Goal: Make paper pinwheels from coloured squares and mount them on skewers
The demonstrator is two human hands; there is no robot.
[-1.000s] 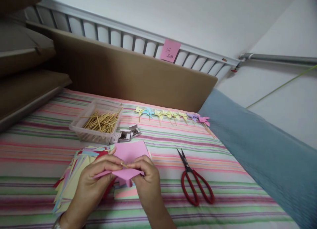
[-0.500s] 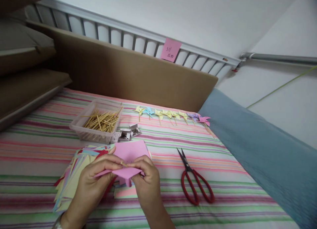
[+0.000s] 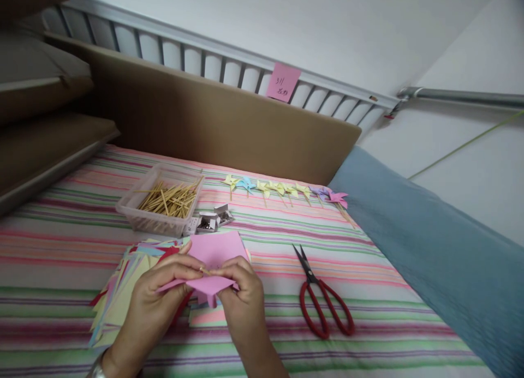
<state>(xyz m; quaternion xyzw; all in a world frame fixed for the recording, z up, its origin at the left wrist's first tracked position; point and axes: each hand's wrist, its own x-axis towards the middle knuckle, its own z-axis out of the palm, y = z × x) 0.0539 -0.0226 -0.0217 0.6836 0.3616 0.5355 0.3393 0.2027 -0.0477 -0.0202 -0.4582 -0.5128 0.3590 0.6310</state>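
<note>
Both hands meet low in the middle of the head view, around a pink paper pinwheel (image 3: 212, 284) with bent vanes. My left hand (image 3: 158, 291) is closed, pinching its left side. From the right, my right hand (image 3: 244, 289) is closed on it too, fingers bent. A short piece of thin wooden stick (image 3: 206, 271) shows between the fingertips, across the back of the paper; its other end is hidden by the fingers. Just beneath lie pink paper sheets (image 3: 219, 244) on a stack. Left of them is a fanned pile of coloured paper (image 3: 118, 301), partly covered by my left hand.
Red-handled scissors (image 3: 311, 280) lie to the right. A clear plastic box (image 3: 126, 206) holds many wooden sticks, beside two small boxes (image 3: 207, 223) of metal pins. Several finished pinwheels (image 3: 276, 188) line the back, before a brown board (image 3: 229, 132). Striped cloth (image 3: 388, 323) covers the table.
</note>
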